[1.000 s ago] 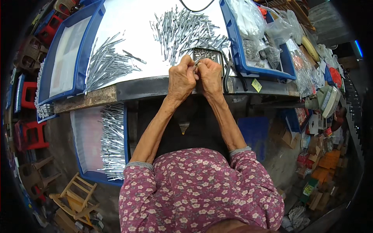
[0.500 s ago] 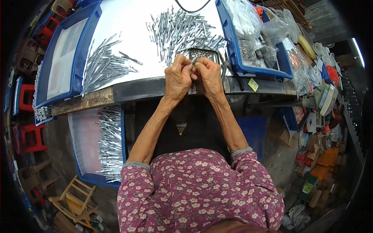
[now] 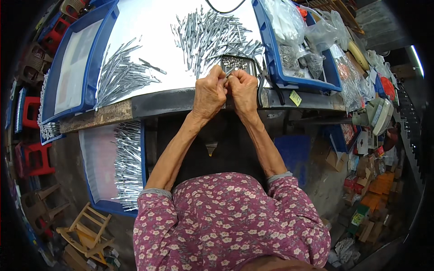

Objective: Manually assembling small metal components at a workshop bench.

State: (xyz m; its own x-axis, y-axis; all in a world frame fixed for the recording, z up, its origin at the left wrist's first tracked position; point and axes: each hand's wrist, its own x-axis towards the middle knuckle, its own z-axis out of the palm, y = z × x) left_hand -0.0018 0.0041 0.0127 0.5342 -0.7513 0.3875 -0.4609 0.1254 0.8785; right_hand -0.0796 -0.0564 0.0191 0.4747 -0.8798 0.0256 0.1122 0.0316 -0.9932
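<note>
Over the table's front edge, my two hands meet with fingertips pinched together. My left hand and my right hand both grip a thin grey metal strip; its lower part is hidden by the fingers. Just beyond the fingertips stands a small dark-rimmed tray of tiny shiny metal parts. A large pile of slim metal strips lies behind it on the white tabletop. Another pile of similar strips is further left. To the right of my right hand lies a tool with black curved handles.
A blue tray with a pale lining stands at the table's left. Another blue tray holds plastic bags on the right. Below the table is a blue crate with many metal strips. A wooden folding stool stands on the floor.
Both hands have shifted slightly nearer to me, and the left a little to the right. More of the small parts tray shows beyond the fingers. The pinch on the strip stays.
</note>
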